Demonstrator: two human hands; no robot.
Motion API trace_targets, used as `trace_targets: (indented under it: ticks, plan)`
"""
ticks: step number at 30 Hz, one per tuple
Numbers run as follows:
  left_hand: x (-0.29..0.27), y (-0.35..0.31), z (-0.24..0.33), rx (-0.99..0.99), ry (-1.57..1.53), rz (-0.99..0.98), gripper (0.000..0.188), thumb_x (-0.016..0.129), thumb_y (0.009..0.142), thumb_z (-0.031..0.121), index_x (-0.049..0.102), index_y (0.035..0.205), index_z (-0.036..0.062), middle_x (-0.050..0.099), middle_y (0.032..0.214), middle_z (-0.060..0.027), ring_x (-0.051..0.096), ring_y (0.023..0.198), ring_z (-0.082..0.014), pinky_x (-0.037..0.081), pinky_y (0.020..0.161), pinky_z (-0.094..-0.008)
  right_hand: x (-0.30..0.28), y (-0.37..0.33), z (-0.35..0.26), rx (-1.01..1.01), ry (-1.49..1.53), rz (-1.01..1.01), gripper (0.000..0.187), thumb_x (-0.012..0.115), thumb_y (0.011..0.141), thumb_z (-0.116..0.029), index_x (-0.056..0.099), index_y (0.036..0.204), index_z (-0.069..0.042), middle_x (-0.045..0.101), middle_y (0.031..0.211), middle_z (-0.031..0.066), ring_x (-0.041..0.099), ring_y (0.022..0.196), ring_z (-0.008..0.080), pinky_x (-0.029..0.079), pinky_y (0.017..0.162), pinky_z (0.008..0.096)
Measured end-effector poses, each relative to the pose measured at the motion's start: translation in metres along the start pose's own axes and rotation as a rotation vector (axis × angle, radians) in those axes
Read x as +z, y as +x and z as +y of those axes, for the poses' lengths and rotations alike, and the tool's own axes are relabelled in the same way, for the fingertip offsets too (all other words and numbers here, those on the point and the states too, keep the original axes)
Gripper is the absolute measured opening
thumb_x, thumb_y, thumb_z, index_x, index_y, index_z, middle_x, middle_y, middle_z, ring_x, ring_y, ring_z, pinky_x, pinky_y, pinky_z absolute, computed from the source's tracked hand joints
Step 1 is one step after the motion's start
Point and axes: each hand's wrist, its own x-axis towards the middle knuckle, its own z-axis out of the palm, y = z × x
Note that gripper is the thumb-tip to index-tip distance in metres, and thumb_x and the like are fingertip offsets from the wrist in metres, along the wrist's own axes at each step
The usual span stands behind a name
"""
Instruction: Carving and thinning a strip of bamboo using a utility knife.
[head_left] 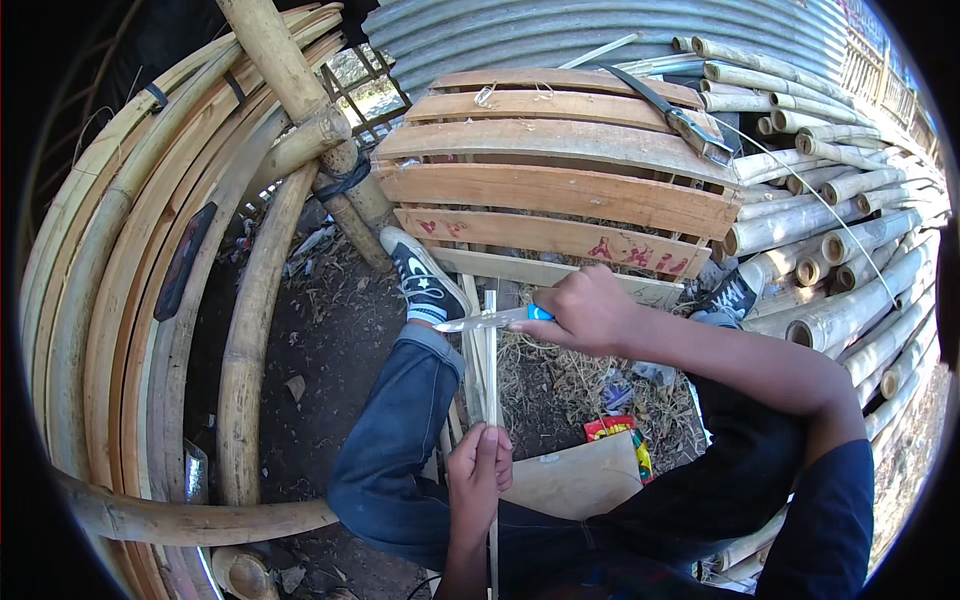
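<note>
My left hand (479, 466) is closed round a thin, pale bamboo strip (491, 385) that runs upright between my legs. In my right hand (582, 312) is a knife (478, 321) with a blue handle; its blade points left and lies across the upper part of the strip. Whether the edge bites into the strip I cannot tell. More pale strips (470, 345) stand just left of the held one, beside my shoe (425, 278). The lower end of the held strip is partly hidden by my left hand and wrist.
A slatted wooden crate (560, 195) stands ahead, with a large dark-handled blade (675, 115) on top. Bamboo poles (850, 240) are stacked at the right. Long planks (130, 300) and a bamboo post (285, 70) stand at the left. A flat board (575, 475) lies below my hands.
</note>
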Motion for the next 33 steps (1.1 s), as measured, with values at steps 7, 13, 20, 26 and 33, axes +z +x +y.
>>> trace_targets:
  ticks: [7, 13, 20, 26, 33]
  plan:
    - [0.006, -0.018, -0.002, -0.001, -0.122, -0.128, 0.027, 0.04, 0.1, 0.023, 0.045, 0.081, 0.0028, 0.028, 0.055, 0.0051, 0.024, 0.043, -0.002, 0.02, 0.038, -0.0194, 0.01, 0.007, 0.04, 0.327, 0.121, 0.071, 0.062, 0.041, 0.092, -0.052, 0.058, 0.059, -0.002, 0.051, 0.049, 0.0177, 0.055, 0.05, 0.0358, 0.044, 0.052, 0.0443]
    - [0.001, -0.009, 0.003, -0.069, -0.189, -0.136, 0.027, 0.04, 0.1, 0.023, 0.046, 0.084, 0.0021, 0.028, 0.055, 0.0048, 0.025, 0.043, -0.0021, 0.02, 0.038, -0.0191, -0.022, -0.012, 0.025, 0.272, 0.261, 0.117, 0.063, 0.043, 0.091, -0.054, 0.058, 0.059, -0.001, 0.052, 0.05, 0.0175, 0.059, 0.056, 0.0338, 0.048, 0.06, 0.0433]
    - [0.007, 0.002, -0.003, -0.092, -0.193, -0.21, 0.026, 0.039, 0.1, 0.023, 0.047, 0.088, 0.0017, 0.031, 0.056, 0.0042, 0.026, 0.044, -0.002, 0.021, 0.039, -0.0185, -0.014, -0.011, 0.013, 0.359, 1.256, -0.071, 0.043, 0.068, 0.082, -0.041, 0.042, 0.074, -0.008, 0.061, 0.067, 0.0058, 0.065, 0.064, 0.0136, 0.05, 0.053, 0.0254]
    - [0.023, 0.005, -0.024, -0.119, 0.05, -0.249, 0.026, 0.035, 0.101, 0.025, 0.045, 0.108, 0.0014, 0.046, 0.067, -0.0036, 0.044, 0.054, -0.0089, 0.039, 0.049, -0.0228, -0.015, -0.007, 0.023, 0.382, 1.505, 0.013, 0.033, 0.067, 0.08, -0.005, 0.035, 0.074, -0.01, 0.057, 0.07, 0.0084, 0.065, 0.06, 0.0173, 0.058, 0.053, 0.0287]
    - [0.003, -0.022, -0.059, -0.54, 0.042, -0.752, 0.028, 0.041, 0.099, 0.027, 0.043, 0.114, 0.0036, 0.054, 0.087, -0.0069, 0.055, 0.079, -0.014, 0.046, 0.072, -0.0269, -0.097, -0.022, 0.131, 0.593, 1.176, 0.775, 0.026, 0.065, 0.083, -0.013, 0.04, 0.076, -0.013, 0.057, 0.072, 0.0033, 0.056, 0.055, 0.0114, 0.052, 0.047, 0.0279]
